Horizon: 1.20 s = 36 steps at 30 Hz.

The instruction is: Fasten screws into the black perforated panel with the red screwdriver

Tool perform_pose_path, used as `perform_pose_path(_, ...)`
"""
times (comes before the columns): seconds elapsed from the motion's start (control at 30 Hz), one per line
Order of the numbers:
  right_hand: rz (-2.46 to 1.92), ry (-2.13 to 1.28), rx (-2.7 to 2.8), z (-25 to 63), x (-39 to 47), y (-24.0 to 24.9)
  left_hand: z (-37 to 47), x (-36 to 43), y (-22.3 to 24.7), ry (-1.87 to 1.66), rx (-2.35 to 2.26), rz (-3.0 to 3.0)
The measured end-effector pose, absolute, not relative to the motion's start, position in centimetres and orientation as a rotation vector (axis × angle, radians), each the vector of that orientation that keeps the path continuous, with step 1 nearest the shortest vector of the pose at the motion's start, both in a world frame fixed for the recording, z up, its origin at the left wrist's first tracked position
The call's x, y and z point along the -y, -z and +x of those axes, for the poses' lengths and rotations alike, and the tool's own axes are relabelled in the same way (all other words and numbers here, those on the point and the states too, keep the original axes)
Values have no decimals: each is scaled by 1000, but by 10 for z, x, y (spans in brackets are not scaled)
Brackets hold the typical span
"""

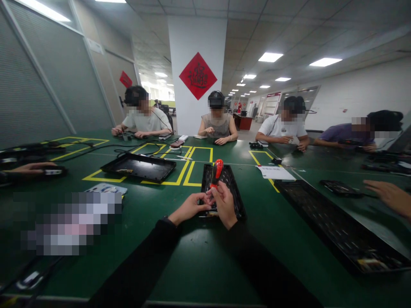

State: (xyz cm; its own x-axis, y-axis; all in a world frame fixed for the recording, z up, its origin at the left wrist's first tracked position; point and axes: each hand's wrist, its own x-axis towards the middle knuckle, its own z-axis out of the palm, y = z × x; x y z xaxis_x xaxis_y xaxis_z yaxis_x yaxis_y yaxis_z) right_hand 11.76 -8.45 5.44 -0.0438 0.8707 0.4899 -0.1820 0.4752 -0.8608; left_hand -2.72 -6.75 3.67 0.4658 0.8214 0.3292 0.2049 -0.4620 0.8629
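Observation:
My right hand (225,204) grips a screwdriver with a red and black handle (217,170), held upright over the near end of a black keyboard-like frame (231,184) lying on the green table. My left hand (190,206) rests at the frame's near left edge, its fingertips pinched close to the screwdriver's shaft; whether it holds a small part is hidden. Both arms wear black sleeves.
A black tray (138,167) lies at the left inside yellow floor-tape markings (180,176). A long black frame (340,226) lies at the right, with a white paper (276,172) beyond it. Several people sit around the table; another person's hand (390,196) reaches in from the right.

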Motion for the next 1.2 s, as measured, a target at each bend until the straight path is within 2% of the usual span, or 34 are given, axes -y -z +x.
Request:
perform_pose_path(0.23,-678,-972,1327,118,85,-54,-31,67,-42,-908,-733,1997)
perform_pose_path(1.2,-719,-845,1440,117,91,-56,-28,70,-42,-967,-732,1950)
